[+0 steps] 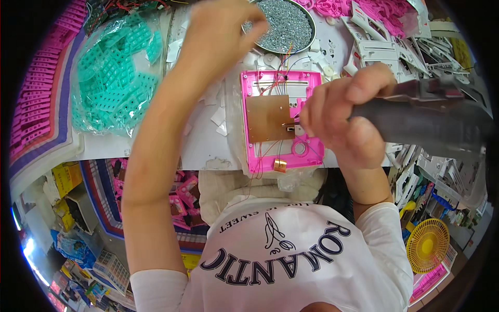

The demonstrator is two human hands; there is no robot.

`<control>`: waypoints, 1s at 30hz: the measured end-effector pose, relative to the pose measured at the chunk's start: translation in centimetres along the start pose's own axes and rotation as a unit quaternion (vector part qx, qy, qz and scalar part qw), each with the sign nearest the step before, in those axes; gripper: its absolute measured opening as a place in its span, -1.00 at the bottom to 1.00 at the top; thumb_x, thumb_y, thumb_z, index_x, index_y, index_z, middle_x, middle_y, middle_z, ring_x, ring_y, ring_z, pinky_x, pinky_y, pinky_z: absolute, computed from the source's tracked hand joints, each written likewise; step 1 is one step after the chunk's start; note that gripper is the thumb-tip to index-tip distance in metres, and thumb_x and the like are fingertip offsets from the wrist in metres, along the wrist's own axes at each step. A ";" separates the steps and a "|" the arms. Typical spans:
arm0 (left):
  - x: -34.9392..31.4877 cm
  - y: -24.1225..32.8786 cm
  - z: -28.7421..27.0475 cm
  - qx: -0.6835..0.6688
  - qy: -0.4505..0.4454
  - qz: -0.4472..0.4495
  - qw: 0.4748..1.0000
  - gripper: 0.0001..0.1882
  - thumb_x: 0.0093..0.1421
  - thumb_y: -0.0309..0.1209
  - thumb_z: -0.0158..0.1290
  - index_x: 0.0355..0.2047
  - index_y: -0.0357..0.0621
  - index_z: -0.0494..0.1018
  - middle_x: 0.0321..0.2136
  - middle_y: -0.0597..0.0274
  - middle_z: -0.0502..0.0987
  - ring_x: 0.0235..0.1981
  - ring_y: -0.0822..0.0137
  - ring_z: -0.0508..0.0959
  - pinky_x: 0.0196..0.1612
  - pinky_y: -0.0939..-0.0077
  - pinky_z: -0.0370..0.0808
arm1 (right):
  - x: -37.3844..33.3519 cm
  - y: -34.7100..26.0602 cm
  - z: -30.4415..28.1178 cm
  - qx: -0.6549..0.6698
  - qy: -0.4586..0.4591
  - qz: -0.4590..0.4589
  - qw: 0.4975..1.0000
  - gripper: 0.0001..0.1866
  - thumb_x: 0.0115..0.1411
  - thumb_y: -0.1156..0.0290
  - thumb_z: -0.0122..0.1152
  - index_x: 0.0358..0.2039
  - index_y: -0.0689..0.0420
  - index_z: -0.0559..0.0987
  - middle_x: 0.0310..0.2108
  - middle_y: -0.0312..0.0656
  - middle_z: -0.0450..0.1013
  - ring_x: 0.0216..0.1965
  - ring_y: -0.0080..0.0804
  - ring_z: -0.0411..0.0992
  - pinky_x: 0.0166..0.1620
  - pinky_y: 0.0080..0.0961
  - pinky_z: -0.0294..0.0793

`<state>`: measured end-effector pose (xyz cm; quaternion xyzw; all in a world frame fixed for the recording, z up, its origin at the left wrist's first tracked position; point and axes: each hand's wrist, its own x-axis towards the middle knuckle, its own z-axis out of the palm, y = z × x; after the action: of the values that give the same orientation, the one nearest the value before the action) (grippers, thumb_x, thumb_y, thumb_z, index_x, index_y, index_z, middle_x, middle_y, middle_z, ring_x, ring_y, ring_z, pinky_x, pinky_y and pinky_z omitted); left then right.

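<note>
A pink plastic housing [318, 78] lies face down on the table in front of me, with a brown circuit board [267, 117] set in it and thin wires running out. My right hand [347, 112] is wrapped around a dark power screwdriver [416, 117], its thin tip pointing left at the board's right edge. My left hand [221, 31] reaches to the left rim of a round tin [313, 44] of small silver screws [283, 23]. Its fingers are smeared by motion, so whatever they hold is unclear. A small copper-coloured piece [280, 165] hangs at the housing's lower edge.
A clear bag of turquoise plastic parts [114, 78] lies at the left, beside stacked pink parts [39, 99]. White plastic parts [379, 52] pile up at the right, with pink strips [332, 7] behind. A yellow fan [427, 245] stands below right.
</note>
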<state>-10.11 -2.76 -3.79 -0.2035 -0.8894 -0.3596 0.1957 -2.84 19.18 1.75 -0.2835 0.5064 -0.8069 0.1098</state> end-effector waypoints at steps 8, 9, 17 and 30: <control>3.6 -2.8 3.2 0.203 -0.072 0.003 0.977 -0.84 0.11 -0.25 0.17 -0.43 0.01 0.66 -0.35 0.13 0.61 -0.11 0.07 0.53 0.04 -0.04 0.25 | -1.6 1.3 1.0 0.013 -0.056 0.031 0.998 -0.62 0.26 0.29 0.33 -0.14 0.05 0.27 -0.63 -0.32 0.32 -0.62 -0.50 0.27 -0.54 -0.45 0.36; 3.6 -2.8 3.4 0.216 -0.105 0.006 0.971 -0.84 0.12 -0.25 0.17 -0.43 0.00 0.67 -0.35 0.11 0.61 -0.10 0.07 0.54 0.04 -0.05 0.26 | -1.7 1.5 1.2 0.009 -0.053 0.030 0.998 -0.63 0.26 0.32 0.32 -0.14 0.05 0.27 -0.62 -0.31 0.32 -0.62 -0.50 0.27 -0.54 -0.46 0.35; 3.6 -2.4 3.8 0.254 -0.131 0.033 0.958 -0.79 0.16 -0.23 0.13 -0.43 -0.04 0.67 -0.39 0.09 0.66 -0.21 0.06 0.61 0.00 -0.07 0.30 | -1.4 1.8 2.0 0.009 -0.086 0.028 0.996 -0.70 0.24 0.44 0.26 -0.19 0.09 0.27 -0.61 -0.27 0.34 -0.62 -0.49 0.27 -0.56 -0.45 0.34; 2.9 0.1 1.1 0.131 -0.071 0.015 0.989 -0.69 0.19 -0.09 0.13 -0.49 -0.02 0.66 -0.46 0.13 0.66 -0.30 0.03 0.62 -0.05 0.04 0.28 | -0.8 1.6 1.6 0.004 -0.117 0.043 0.992 -0.76 0.25 0.34 0.31 -0.19 0.07 0.41 -0.62 -0.28 0.36 -0.62 -0.43 0.31 -0.56 -0.45 0.35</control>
<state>-12.70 -1.22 -3.01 -0.2141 -0.9374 -0.2215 0.1624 -1.51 17.58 0.57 -0.3531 0.4985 -0.7649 0.2044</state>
